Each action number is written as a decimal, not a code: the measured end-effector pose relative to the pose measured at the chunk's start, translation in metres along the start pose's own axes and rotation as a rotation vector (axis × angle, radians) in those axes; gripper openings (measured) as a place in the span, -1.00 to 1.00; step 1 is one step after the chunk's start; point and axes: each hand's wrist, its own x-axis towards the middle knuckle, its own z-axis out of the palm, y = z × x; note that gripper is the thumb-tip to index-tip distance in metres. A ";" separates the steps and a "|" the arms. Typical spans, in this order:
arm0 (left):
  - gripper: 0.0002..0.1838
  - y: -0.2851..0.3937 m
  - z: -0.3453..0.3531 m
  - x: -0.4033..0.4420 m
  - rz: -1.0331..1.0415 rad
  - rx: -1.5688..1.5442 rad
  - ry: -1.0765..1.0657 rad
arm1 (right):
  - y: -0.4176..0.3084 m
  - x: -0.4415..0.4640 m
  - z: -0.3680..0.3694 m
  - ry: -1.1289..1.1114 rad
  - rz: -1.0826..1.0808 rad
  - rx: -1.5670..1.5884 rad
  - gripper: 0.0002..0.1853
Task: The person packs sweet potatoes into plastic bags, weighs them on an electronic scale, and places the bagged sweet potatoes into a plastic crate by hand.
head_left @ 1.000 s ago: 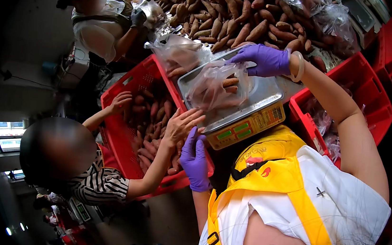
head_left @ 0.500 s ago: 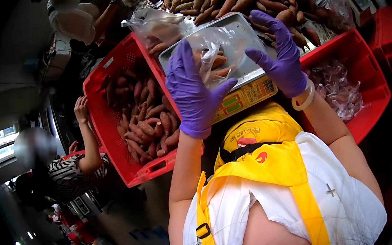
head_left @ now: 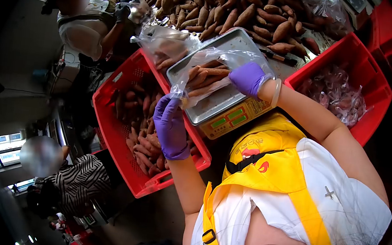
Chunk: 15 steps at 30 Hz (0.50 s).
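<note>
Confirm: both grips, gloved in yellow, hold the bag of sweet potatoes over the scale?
Wrong colour: the left grip and right grip are gloved in purple, not yellow, per the head view. Both do hold the bag of sweet potatoes over the scale.

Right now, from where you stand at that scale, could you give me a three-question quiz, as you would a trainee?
1. True or false: the left hand and the right hand both wear purple gloves.
2. What shows inside the clear bag over the scale: A) green leaves, B) long brownish roots, C) round onions?
3. Fill in: the left crate holds loose reddish roots; the right crate holds clear plastic ____.

Key: 1 true; 2 B; 3 bags.
</note>
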 end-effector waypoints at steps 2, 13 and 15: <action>-0.80 0.000 0.008 -0.007 0.006 -0.034 0.028 | -0.011 0.015 0.005 0.205 -0.040 0.117 -0.80; -0.82 -0.014 0.018 -0.021 0.169 0.376 0.338 | 0.001 0.003 -0.006 0.353 0.023 0.515 -0.70; -0.83 -0.014 0.022 -0.021 0.173 0.431 0.354 | 0.014 -0.023 -0.029 0.385 0.020 0.490 -0.67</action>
